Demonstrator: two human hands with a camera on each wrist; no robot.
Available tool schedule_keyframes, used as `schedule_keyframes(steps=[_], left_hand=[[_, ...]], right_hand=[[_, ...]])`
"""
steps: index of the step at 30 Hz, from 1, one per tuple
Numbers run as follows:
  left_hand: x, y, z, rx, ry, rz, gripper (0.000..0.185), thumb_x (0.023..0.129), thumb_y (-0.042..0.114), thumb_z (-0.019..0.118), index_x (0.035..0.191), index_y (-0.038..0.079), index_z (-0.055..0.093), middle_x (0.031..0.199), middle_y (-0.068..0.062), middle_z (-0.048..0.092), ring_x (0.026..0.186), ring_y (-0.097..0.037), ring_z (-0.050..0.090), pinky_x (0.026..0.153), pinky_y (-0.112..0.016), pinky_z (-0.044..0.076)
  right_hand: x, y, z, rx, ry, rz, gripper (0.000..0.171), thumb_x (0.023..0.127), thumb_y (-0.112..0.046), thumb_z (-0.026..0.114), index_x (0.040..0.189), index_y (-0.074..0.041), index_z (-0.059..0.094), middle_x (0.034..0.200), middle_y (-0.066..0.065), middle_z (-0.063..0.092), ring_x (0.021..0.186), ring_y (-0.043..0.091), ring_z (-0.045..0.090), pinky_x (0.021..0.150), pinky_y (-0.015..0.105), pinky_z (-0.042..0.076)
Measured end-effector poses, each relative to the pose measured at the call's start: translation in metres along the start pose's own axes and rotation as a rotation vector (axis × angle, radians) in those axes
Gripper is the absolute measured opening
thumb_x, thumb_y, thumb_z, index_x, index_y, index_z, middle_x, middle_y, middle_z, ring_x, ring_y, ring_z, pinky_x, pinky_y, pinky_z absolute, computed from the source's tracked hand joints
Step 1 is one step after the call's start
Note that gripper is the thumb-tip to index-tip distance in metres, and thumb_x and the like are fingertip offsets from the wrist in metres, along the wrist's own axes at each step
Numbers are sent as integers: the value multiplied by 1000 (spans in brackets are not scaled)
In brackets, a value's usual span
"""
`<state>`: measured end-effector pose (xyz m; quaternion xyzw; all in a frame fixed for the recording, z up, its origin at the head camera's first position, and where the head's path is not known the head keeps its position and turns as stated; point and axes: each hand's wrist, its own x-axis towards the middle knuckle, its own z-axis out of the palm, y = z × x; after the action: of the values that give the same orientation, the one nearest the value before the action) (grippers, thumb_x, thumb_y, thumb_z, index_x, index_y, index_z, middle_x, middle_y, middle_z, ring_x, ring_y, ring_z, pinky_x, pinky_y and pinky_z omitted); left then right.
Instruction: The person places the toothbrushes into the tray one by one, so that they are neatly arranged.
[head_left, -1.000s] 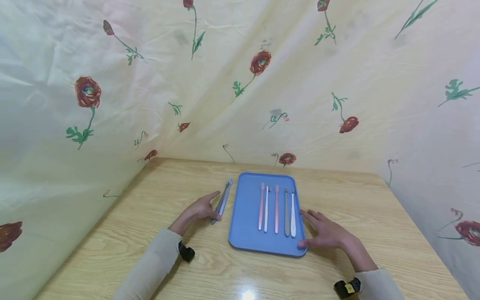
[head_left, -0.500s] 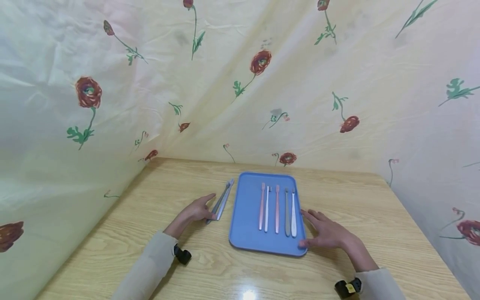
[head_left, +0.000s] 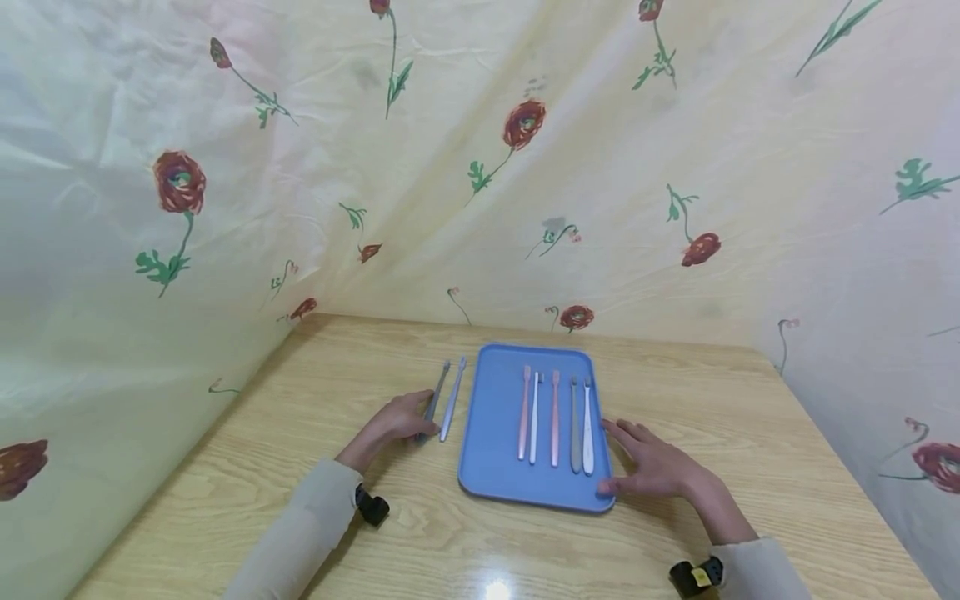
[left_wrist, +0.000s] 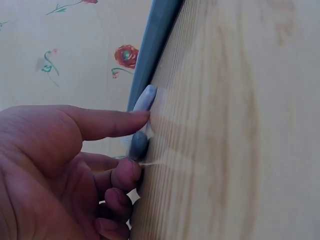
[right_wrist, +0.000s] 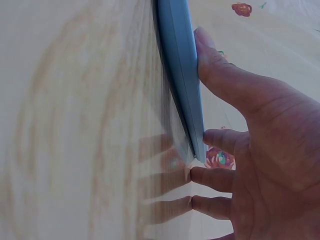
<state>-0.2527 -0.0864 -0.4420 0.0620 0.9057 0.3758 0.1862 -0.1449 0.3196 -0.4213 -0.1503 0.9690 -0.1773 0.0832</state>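
On the table left of the tray, my left hand [head_left: 399,418] has its thumb and fingers around the handle of a grey toothbrush [head_left: 431,410]. In the left wrist view the rounded handle end [left_wrist: 139,145] lies between thumb and index finger. Just right of it is a pale lavender toothbrush [head_left: 453,400], apart from the grey one. My right hand [head_left: 652,461] rests at the right side of the blue tray [head_left: 487,467], thumb on the rim near the front corner, loosely spread fingers along the side. In the right wrist view fingertips touch the tray's edge [right_wrist: 182,75] and the table.
Several toothbrushes lie side by side in the tray: a pink one [head_left: 523,417], a white one [head_left: 534,421], another pink one [head_left: 555,421], a grey one [head_left: 575,429] and a white one [head_left: 587,433] by the right rim. A flowered cloth [head_left: 420,167] hangs behind the wooden table [head_left: 420,542].
The grey and lavender toothbrushes, crossed or touching earlier, now lie apart, the grey one shifted left at its head. My left hand shifted slightly; the right hand and tray stayed put.
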Motion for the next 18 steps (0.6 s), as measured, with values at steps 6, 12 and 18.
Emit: schedule_keyframes(steps=[6, 12, 18], left_hand=[[-1, -1, -1, 3, 4, 24, 74, 90, 12, 70, 156, 7, 35, 58, -1, 53, 41, -9, 42, 43, -19, 36], [-2, -3, 0, -46, 15, 39, 72, 88, 6, 68, 154, 7, 39, 57, -1, 54, 40, -8, 41, 41, -18, 34], [-4, -4, 0, -97, 21, 41, 72, 86, 2, 68, 153, 7, 41, 62, -4, 59, 40, -7, 41, 40, -18, 35]], right_hand=[[0, -1, -1, -1, 0, -6, 104, 78, -59, 76, 155, -4, 33, 153, 39, 32, 138, 65, 29, 99, 78, 37], [0, 1, 1, 4, -6, -8, 104, 79, -58, 76, 155, -4, 32, 153, 39, 31, 139, 65, 27, 100, 78, 36], [1, 2, 1, 5, -4, -8, 103, 78, -58, 76, 155, -4, 33, 154, 38, 31, 139, 64, 28, 100, 78, 37]])
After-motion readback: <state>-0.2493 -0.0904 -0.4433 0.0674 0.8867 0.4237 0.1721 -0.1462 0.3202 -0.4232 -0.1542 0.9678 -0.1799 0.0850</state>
